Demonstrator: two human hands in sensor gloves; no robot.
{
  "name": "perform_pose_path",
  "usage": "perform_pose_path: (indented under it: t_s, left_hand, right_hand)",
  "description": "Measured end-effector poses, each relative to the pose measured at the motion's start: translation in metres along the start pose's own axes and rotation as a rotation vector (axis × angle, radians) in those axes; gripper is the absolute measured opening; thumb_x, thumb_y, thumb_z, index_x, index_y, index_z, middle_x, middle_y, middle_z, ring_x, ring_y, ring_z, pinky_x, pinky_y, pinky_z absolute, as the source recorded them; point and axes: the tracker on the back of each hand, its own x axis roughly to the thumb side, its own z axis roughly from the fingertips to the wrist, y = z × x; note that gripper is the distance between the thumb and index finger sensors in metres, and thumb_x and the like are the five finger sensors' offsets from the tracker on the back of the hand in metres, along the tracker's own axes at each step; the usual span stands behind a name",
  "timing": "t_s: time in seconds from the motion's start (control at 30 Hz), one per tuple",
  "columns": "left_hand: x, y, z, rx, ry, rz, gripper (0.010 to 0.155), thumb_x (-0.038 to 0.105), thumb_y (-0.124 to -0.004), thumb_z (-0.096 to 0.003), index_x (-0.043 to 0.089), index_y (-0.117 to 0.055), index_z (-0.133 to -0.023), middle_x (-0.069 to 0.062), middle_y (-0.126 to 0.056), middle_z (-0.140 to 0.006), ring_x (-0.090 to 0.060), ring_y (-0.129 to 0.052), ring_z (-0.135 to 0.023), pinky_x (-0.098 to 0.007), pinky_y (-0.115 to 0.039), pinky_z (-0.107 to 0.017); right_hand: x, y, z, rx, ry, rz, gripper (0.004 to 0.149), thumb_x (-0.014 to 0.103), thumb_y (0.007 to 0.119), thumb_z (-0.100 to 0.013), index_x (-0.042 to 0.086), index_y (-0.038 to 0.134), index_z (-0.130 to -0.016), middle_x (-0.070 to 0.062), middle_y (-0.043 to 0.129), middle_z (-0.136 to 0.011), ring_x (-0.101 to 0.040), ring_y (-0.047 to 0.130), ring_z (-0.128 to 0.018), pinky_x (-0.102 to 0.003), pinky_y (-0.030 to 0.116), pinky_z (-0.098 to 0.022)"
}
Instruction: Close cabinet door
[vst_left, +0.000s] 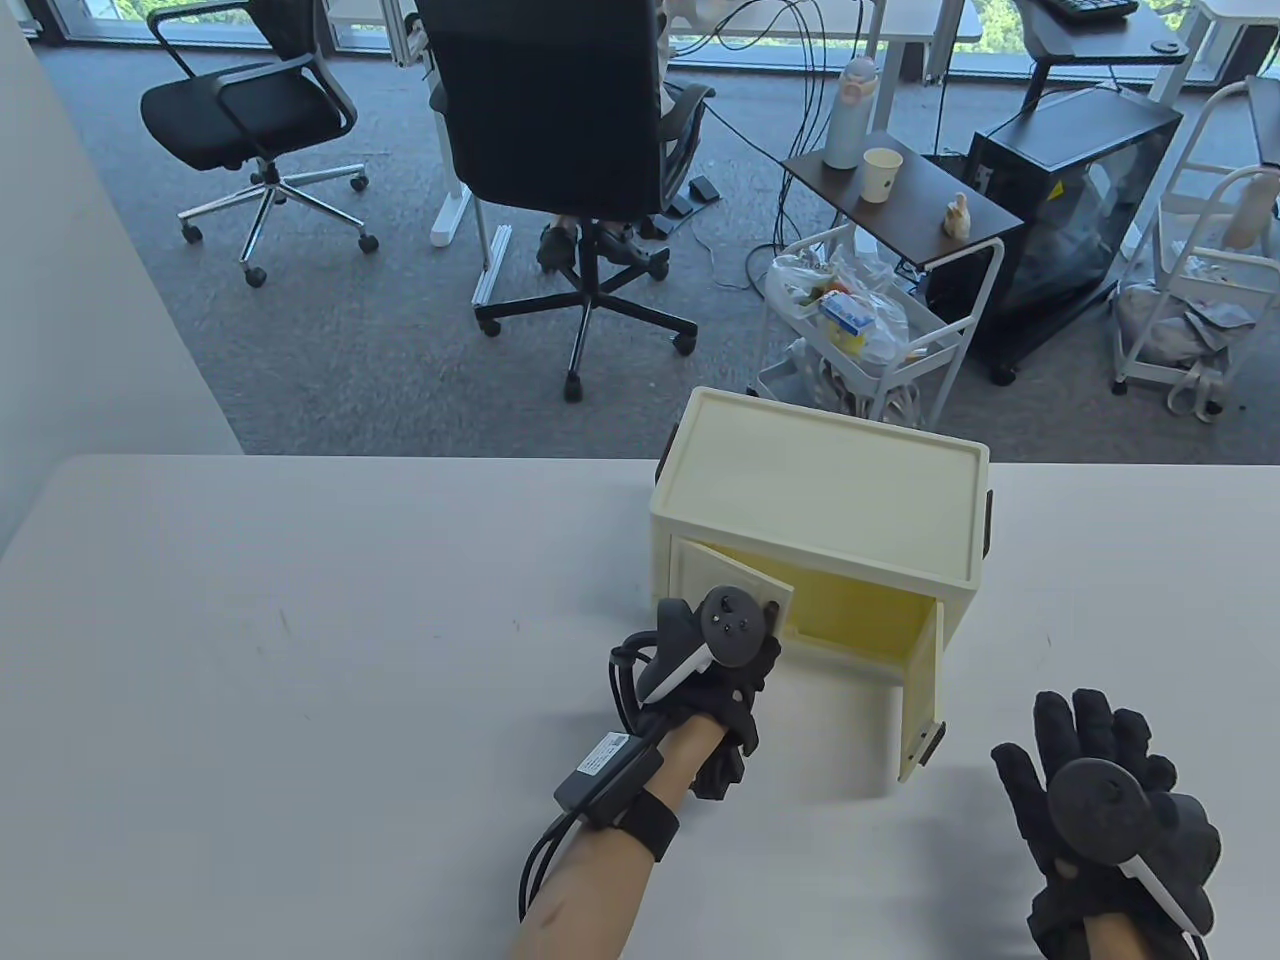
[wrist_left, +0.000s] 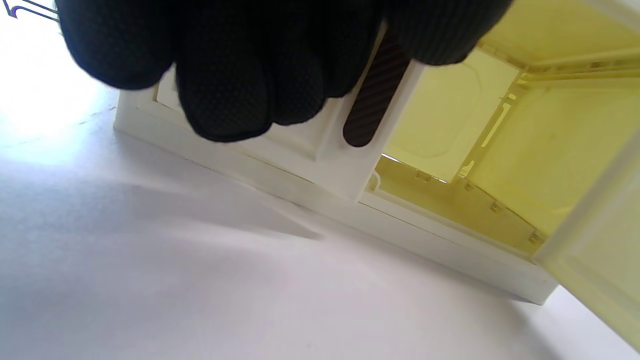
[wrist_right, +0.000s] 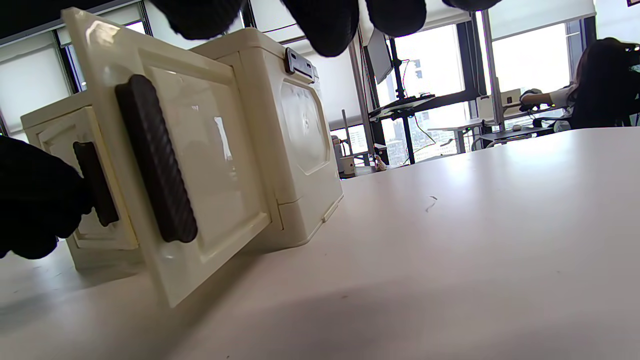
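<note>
A cream plastic cabinet stands on the white table, its yellow inside showing. Its left door is partly open. My left hand holds this door at its dark handle, fingers on the front face and thumb by the free edge. The right door stands wide open toward me, with its dark handle plain in the right wrist view. My right hand lies open and flat, fingers spread, to the right of that door and apart from it.
The cabinet sits near the table's far edge. Beyond the table are office chairs, a white cart, a small side table with a cup and a dark computer case.
</note>
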Motion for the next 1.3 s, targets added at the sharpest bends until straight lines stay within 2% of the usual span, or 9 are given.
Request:
perform_pose_path:
  t_s: [0.33,0.53,0.63,0.83,1.13,1.3]
  left_hand:
    - [0.004,0.000,-0.013,0.000,0.004,0.030,0.058,0.043,-0.068,-0.0596,0.005,-0.069,-0.102,-0.022,-0.080,-0.094,-0.041,-0.096,-0.075,-0.062,-0.075,-0.056]
    - [0.000,-0.002,-0.001,-0.007,-0.007,0.021,0.058,0.044,-0.068,-0.0595,0.005,-0.069,-0.103,-0.023,-0.080,-0.095,-0.041,-0.096,-0.076,-0.063,-0.074,-0.056]
    - [-0.007,0.002,0.017,0.005,-0.021,0.034,0.059,0.044,-0.067,-0.0596,0.005,-0.067,-0.104,-0.024,-0.078,-0.097,-0.043,-0.094,-0.079,-0.065,-0.073,-0.058]
    - [-0.031,0.015,0.073,0.053,-0.041,0.026,0.065,0.045,-0.066,-0.0598,0.003,-0.059,-0.109,-0.029,-0.068,-0.104,-0.049,-0.086,-0.087,-0.069,-0.068,-0.061]
    - [-0.075,0.057,0.160,0.199,-0.005,-0.106,0.073,0.047,-0.065,-0.0606,0.001,-0.047,-0.114,-0.034,-0.052,-0.111,-0.058,-0.069,-0.097,-0.074,-0.057,-0.064]
    - [-0.105,0.051,0.183,0.237,0.047,-0.071,0.075,0.047,-0.065,-0.0607,0.000,-0.043,-0.115,-0.036,-0.046,-0.112,-0.062,-0.059,-0.100,-0.077,-0.051,-0.065]
  right_hand:
    - [0.001,0.000,-0.001,0.018,0.009,-0.020,0.072,0.048,0.060,-0.061,-0.001,0.048,-0.112,-0.038,0.036,-0.114,-0.067,0.033,-0.098,-0.083,0.035,-0.062]
    - [0.003,0.000,-0.001,0.014,-0.002,-0.019,0.071,0.047,0.060,-0.061,-0.001,0.049,-0.112,-0.038,0.037,-0.114,-0.067,0.034,-0.098,-0.083,0.035,-0.062]
    - [0.006,0.000,0.000,0.010,-0.015,-0.008,0.071,0.048,0.060,-0.061,-0.001,0.049,-0.111,-0.038,0.037,-0.114,-0.067,0.034,-0.098,-0.083,0.036,-0.062]
    - [0.016,0.001,0.002,0.012,-0.055,0.023,0.071,0.048,0.060,-0.061,-0.001,0.049,-0.111,-0.037,0.038,-0.114,-0.067,0.035,-0.098,-0.083,0.036,-0.062]
    - [0.022,0.001,0.004,-0.001,-0.077,0.041,0.071,0.048,0.060,-0.060,-0.001,0.049,-0.111,-0.037,0.038,-0.114,-0.067,0.035,-0.098,-0.083,0.036,-0.063]
    - [0.021,0.001,0.004,-0.010,-0.077,0.047,0.071,0.047,0.060,-0.060,-0.001,0.049,-0.111,-0.036,0.038,-0.114,-0.067,0.036,-0.098,-0.083,0.036,-0.063]
